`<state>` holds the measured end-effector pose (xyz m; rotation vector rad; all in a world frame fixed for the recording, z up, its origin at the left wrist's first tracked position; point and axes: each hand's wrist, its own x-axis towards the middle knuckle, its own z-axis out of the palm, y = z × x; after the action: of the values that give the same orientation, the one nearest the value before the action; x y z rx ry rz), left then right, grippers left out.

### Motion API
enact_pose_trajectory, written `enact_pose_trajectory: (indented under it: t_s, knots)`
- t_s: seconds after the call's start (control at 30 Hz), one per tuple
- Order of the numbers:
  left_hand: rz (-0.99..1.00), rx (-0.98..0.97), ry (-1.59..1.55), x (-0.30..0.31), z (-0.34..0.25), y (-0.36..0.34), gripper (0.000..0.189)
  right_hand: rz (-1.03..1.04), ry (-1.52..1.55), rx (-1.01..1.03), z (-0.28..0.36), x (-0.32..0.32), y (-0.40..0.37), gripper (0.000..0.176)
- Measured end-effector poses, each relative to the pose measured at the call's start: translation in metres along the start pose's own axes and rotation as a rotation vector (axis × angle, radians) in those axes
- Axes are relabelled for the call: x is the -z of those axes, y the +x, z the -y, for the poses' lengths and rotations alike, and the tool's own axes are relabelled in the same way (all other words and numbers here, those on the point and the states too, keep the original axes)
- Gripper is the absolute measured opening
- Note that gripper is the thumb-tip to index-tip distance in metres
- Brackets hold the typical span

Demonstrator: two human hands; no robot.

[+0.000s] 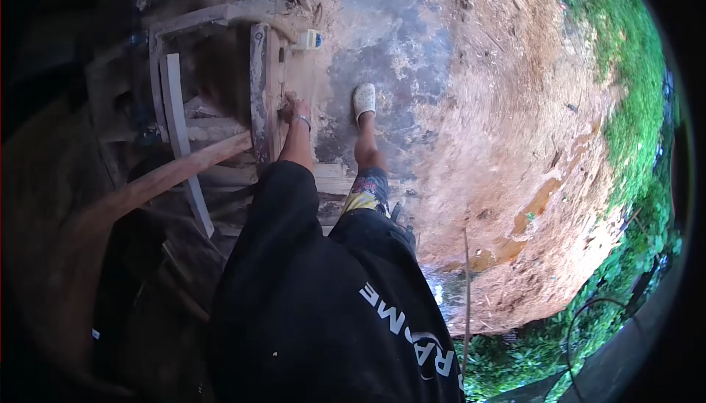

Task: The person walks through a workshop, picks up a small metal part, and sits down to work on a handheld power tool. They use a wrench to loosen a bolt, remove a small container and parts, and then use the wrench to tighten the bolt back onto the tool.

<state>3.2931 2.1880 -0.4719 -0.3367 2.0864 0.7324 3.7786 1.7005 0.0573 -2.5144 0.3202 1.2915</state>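
Observation:
My left hand [296,109], with a bracelet at the wrist, reaches down to a wooden beam [277,83]. Its fingers look bent against the wood around something small and dark that I cannot make out. Beside that beam runs a second, weathered timber [258,72]. A small pale object with a blue face [310,40] sits past the hand, at the beam's far end. My right hand is out of view.
A foot in a white clog [364,98] stands on the grey floor patch [397,43]. Long wooden boards [180,171] and a pale strip [179,109] cross on the left. Bare reddish ground [507,109], a muddy puddle [507,252] and grass [636,109] lie to the right.

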Motion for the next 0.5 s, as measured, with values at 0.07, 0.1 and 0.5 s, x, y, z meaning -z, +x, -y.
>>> enact_pose_trajectory:
  t_s: [0.07,0.1,0.5]
  knots:
    - [-0.095,-0.124,0.323,-0.001,0.026,0.043,0.054,0.006,-0.028,0.060,0.063,0.000,0.007,0.040]
    - [-0.147,-0.202,0.466,-0.001,0.029,0.043,0.053,0.011,-0.036,0.092,0.095,0.001,0.012,0.040]
    - [-0.508,-0.175,0.041,-0.009,-0.053,-0.141,0.057,0.105,-0.267,0.241,0.266,0.006,0.086,0.041]
